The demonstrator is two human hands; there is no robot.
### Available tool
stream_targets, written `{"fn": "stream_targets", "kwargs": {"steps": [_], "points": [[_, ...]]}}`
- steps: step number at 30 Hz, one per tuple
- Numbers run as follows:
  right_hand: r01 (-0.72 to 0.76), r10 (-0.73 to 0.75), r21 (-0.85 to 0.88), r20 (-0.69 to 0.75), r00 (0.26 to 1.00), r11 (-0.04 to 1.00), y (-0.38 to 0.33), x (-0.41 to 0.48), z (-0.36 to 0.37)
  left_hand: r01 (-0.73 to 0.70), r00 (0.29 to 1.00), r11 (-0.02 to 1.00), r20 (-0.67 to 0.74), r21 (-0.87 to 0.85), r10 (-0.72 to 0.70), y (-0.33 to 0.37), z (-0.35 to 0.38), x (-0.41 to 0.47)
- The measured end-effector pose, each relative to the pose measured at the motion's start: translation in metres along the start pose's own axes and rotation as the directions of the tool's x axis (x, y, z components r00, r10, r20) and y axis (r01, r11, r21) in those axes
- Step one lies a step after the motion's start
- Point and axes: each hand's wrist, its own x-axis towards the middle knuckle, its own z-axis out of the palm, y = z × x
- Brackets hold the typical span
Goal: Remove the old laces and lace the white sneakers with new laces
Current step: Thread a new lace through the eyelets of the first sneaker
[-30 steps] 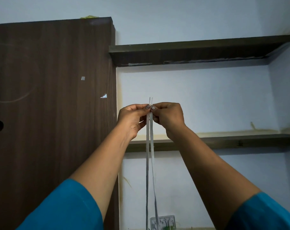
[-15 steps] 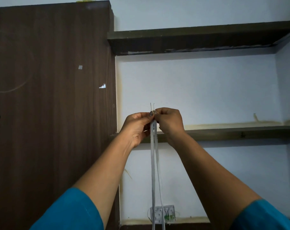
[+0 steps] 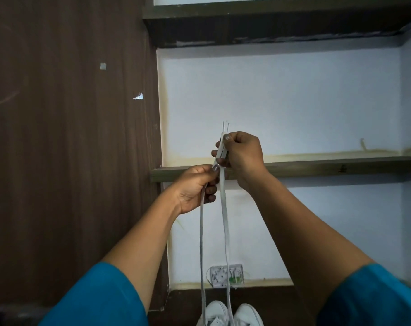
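My right hand (image 3: 243,152) pinches the 2 tips of the lace (image 3: 225,220) together. My left hand (image 3: 194,189) pinches 1 strand just below. Both strands hang down to the white sneakers (image 3: 230,314). Recommended: equal tension, tips level, no twists.

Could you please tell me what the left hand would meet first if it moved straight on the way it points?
The left hand points up and to the right, so it would likely first meet the right hand, which pinches the lace above it; depth is unclear, but they look nearly touching.
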Motion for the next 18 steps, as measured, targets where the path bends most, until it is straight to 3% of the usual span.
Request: {"fn": "stream_targets", "kwargs": {"steps": [5,12,18], "points": [[0.006,-0.006,0.061,0.013,1.0,0.998,-0.015,-0.005,0.001,0.04,0.994,0.999,0.102,-0.009,-0.039,-0.001,0.008,-0.007],[0.127,-0.127,0.002,-0.002,0.992,0.992,-0.031,-0.005,0.001,-0.019,1.0,0.997,0.023,-0.081,0.021,0.01,0.01,-0.007],[0.174,-0.174,-0.002,-0.001,0.985,0.985,-0.041,-0.008,0.001,0.003,0.992,0.98,0.121,-0.201,0.022,0.004,0.013,-0.011]]}}
